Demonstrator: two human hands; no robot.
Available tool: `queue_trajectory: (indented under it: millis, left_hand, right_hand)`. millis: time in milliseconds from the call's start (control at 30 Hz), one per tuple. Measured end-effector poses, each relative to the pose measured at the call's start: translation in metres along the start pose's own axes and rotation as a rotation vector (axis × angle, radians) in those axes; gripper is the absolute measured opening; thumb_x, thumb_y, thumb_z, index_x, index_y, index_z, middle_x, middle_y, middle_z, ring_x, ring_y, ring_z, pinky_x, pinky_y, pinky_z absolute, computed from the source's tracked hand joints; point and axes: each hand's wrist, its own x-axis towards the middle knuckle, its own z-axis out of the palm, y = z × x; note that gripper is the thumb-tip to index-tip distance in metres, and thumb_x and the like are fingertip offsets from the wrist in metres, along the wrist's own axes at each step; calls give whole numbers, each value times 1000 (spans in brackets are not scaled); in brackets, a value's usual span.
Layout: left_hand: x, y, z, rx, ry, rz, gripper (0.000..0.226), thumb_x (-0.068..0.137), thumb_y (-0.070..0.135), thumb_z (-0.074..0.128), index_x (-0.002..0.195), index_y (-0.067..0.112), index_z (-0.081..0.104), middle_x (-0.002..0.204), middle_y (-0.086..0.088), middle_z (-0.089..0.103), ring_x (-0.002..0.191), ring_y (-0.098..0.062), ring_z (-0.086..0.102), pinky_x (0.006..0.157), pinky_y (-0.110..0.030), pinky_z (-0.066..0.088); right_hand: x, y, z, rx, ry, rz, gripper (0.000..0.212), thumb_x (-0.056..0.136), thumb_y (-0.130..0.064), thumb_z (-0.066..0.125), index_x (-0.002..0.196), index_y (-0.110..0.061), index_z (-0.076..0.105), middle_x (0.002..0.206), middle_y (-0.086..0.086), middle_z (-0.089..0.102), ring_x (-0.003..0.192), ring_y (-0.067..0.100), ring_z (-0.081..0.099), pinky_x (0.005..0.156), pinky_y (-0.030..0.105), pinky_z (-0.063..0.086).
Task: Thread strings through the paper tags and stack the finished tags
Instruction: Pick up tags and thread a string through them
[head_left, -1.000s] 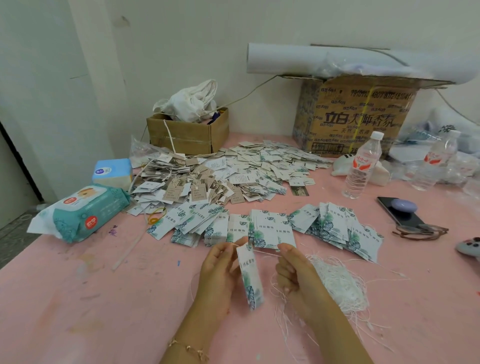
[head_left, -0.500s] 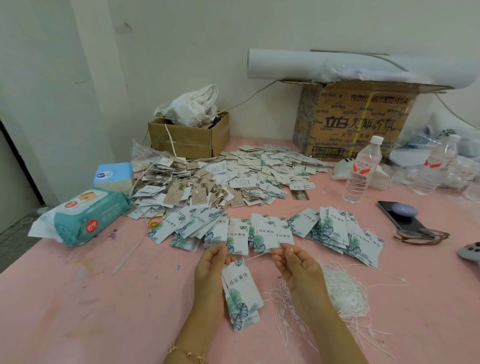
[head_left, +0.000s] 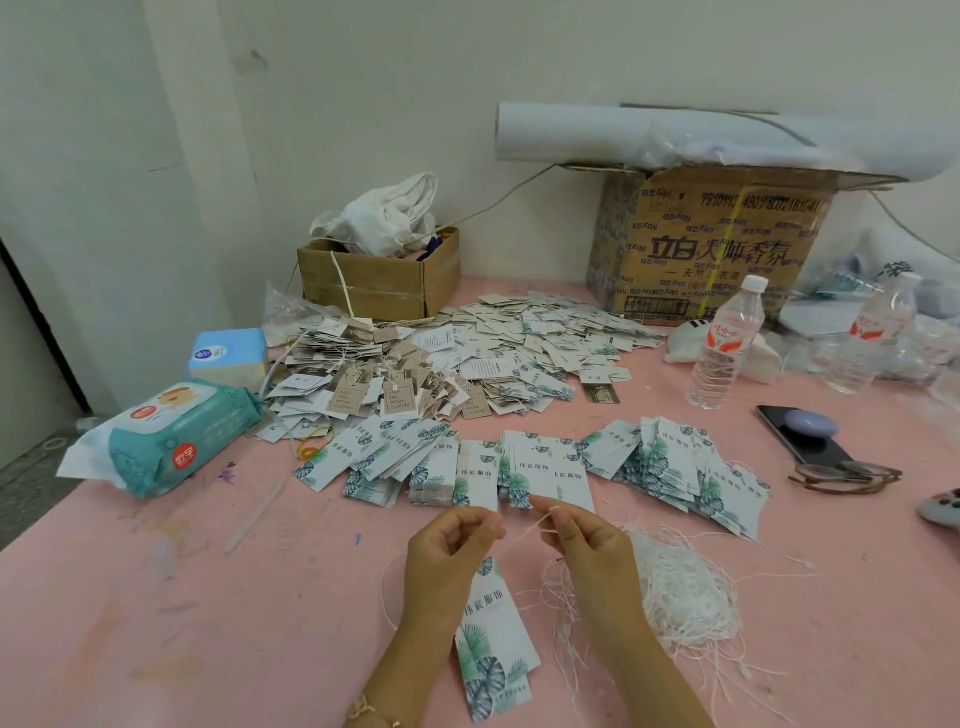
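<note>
Pink table (head_left: 156, 623) sat under the left hand (head_left: 447, 551) pinching the tag (head_left: 493, 623) and the right hand (head_left: 587, 551) pinching the string (head_left: 524, 535), which likely needed a slow straight pull

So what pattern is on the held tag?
The white paper tag bears green-blue leaf prints; head view.

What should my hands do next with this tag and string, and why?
Probably draw the right hand rightward, pulling the string through the tag. The string spans between both hands, the left hand pinches the tag's top, and slack loops beside that wrist.
</note>
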Motion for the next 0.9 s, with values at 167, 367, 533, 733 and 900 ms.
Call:
queue_trajectory:
  millis: [167, 367, 533, 733, 900]
  left_hand:
    - [-1, 0, 1, 52, -41, 8, 4, 81, 14, 75, 84, 17, 75, 78, -3, 76, 74, -14, 68, 65, -16, 52]
    - [-1, 0, 0, 118, -79, 40, 12, 78, 18, 78, 81, 29, 79, 76, 2, 75, 63, -10, 56, 58, -18, 47]
    - [-2, -1, -1, 171, -107, 69, 15, 78, 19, 79, 83, 33, 78, 77, 6, 74, 56, -2, 49, 55, -15, 41]
    - [-2, -2, 0, 133, -101, 50, 8, 77, 21, 80, 81, 28, 78, 75, 2, 74, 56, -3, 51, 55, -15, 43]
    - [-2, 0, -1, 93, -112, 33, 16, 66, 34, 82, 79, 26, 78, 73, 2, 73, 58, -3, 55, 55, -15, 45]
  right_hand:
    - [-6, -4, 4, 0, -98, 35, 18, 74, -34, 70, 90, -32, 78, 90, -1, 76, 81, 9, 67, 71, 17, 52]
    - [-5, -1, 6, -14, -103, 30, 9, 71, -24, 78, 80, -23, 76, 81, 6, 74, 74, 16, 64, 68, 30, 51]
    - [-5, 1, 7, -29, -117, 30, 8, 78, -13, 76, 72, -15, 71, 72, 9, 68, 67, 17, 57, 64, 30, 46]
    - [-6, -1, 7, -13, -140, 54, 6, 78, -18, 75, 75, -13, 72, 75, 10, 70, 68, 16, 59, 64, 27, 48]
    - [-6, -1, 5, -21, -155, 57, 8, 79, -20, 75, 75, -15, 71, 78, 17, 68, 69, 19, 57, 64, 31, 47]
